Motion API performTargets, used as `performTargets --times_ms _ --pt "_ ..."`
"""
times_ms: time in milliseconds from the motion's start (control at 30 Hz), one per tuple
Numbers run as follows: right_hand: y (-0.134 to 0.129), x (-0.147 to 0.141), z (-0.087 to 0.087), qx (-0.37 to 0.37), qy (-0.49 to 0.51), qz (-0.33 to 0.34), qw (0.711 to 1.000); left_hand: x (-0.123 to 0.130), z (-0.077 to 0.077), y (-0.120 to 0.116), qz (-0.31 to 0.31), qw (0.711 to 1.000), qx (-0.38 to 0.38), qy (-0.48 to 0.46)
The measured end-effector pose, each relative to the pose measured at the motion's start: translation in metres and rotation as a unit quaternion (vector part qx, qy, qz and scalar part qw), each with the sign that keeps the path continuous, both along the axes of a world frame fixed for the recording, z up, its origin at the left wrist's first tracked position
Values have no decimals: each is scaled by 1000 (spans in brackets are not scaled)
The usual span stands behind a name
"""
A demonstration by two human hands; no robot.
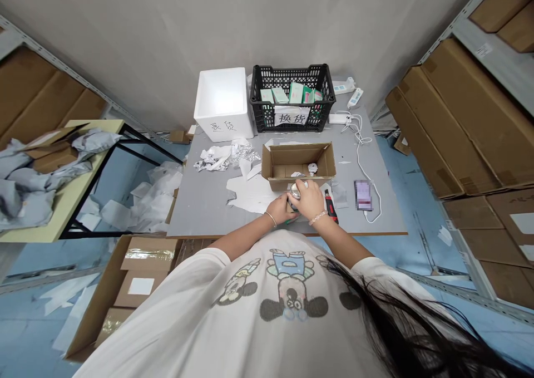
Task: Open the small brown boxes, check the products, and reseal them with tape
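Observation:
Just in front of an open cardboard box [273,183], both my hands are closed around a small can-like container with a shiny metallic top [295,191]. My left hand [280,209] grips its lower left side. From the right, my right hand [310,200] wraps over its upper part, so most of the container is hidden and its exact kind does not show. A red and black utility knife [330,205] lies beside my right hand. Bits of crumpled white paper [312,168] are inside the cardboard box.
A white foam box [225,124] and a black plastic crate [256,113] with several green and white packets stand at the back. Torn white paper [250,194] spreads left of my hands. A phone [364,195] on a white cable lies right. Shelves with cartons flank the table.

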State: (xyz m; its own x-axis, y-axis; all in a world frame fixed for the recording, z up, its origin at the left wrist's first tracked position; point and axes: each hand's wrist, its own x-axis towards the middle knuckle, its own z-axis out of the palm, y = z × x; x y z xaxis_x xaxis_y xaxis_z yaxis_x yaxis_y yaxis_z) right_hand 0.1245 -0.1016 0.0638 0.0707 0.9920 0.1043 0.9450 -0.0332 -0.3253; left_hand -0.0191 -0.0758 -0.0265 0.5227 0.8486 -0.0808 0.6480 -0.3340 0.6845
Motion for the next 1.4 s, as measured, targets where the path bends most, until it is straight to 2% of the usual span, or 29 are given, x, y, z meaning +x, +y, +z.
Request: performTargets --times_ms 133,300,433,600,733,833,967,1033,1167,1267,1400 --pt "-4 -5 -12 -31 -36 22 999 -1 -4 0 -10 1000 -3 -8" --pt "-13 -12 -40 -69 -73 79 992 -2 -7 -1 -21 999 -1 -43" --pt "-19 -13 -58 -81 -72 97 989 -5 -8 -3 -44 996 0 -77" --pt "-20 0 -62 -65 -26 157 985 -17 -9 -4 -74 991 16 -111" --pt "-26 18 -64 -45 34 199 978 -31 -8 -4 -123 984 33 -123" --pt "-32 25 -71 -18 71 145 987 -41 -8 -5 -143 981 46 -124" --pt "-34 24 -85 7 182 13 983 -49 -8 -8 -105 983 100 -112" --pt "-35 20 -88 31 208 5 978 -50 -8 -10 -109 980 125 -111" --pt "-36 11 -85 91 175 60 979 -46 -6 -12 -148 969 156 -120" --pt "-36 4 -82 108 157 96 977 -39 -5 -11 -181 960 178 -116" --pt "-36 0 -84 89 152 212 961 -32 -4 -5 -234 949 186 -97"
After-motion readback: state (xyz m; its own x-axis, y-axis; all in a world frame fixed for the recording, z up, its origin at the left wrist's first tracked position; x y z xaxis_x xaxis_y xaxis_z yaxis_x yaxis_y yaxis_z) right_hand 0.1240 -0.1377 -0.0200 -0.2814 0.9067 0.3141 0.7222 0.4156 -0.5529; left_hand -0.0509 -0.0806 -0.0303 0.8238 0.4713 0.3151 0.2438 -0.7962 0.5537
